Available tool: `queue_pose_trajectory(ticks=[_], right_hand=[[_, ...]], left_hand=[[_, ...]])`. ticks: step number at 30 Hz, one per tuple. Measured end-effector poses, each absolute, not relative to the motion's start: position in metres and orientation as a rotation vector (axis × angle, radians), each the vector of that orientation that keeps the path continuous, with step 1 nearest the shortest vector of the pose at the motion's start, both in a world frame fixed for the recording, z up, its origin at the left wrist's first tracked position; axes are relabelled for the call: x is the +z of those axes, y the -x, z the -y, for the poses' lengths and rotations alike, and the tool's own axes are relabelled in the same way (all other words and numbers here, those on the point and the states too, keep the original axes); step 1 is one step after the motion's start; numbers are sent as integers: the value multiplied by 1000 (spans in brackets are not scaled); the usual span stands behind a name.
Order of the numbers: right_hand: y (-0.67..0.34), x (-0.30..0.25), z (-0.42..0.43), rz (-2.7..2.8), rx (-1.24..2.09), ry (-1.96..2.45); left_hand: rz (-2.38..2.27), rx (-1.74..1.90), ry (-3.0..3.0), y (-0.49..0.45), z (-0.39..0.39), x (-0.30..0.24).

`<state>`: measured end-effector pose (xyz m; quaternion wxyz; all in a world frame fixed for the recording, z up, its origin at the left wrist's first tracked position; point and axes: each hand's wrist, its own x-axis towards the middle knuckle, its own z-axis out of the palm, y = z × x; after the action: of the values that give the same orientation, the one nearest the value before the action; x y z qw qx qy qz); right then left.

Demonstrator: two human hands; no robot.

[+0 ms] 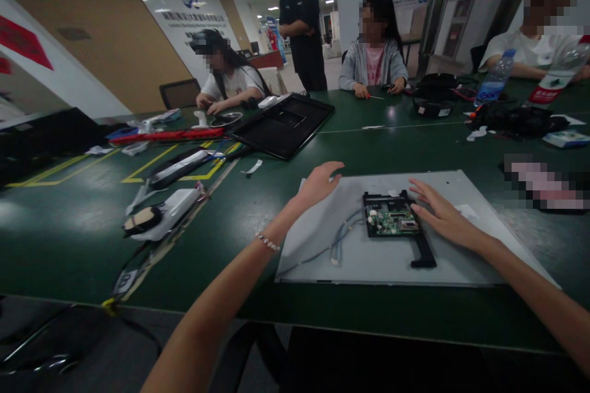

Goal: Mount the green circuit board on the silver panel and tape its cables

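Note:
A flat grey metal panel (318, 221) lies on the green table before me. On it sits a green circuit board (391, 222) in a black plastic bracket (423, 252), with grey-blue cables (341, 236) trailing off to the left. My left hand (320, 184) hovers over the panel's far left corner, fingers stretched out and holding nothing. Beside the bracket's right edge is my right hand (437, 215), its fingers apart; whether the fingertips touch the bracket I cannot tell.
A black monitor frame (286, 123) lies further back. To the left are a white power strip-like device (168, 215) and cables. A phone (548, 184) rests at the right, with bottles (495, 77) behind. Several people are around the table (230, 239).

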<state>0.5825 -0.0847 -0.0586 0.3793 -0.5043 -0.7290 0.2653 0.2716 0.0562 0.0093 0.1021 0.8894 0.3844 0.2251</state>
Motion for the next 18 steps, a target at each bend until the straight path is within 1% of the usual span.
queue_pose_trajectory(ticks=[4,8,11,15,18], right_hand=[[-582,-60,85,1850,684,1297],[-579,-57,85,1839,684,1306],[-578,-56,85,1835,690,1312],[-578,-57,84,1844,697,1312],[-578,-57,84,1848,698,1313]], left_hand=[[-1636,746,-2604,-190,-92,4],[-2122,649,-2499,-111,-119,5],[-2413,470,-2411,-68,-131,7],[-2548,187,-2243,-39,-144,7],[-2503,116,-2204,-30,-153,6]])
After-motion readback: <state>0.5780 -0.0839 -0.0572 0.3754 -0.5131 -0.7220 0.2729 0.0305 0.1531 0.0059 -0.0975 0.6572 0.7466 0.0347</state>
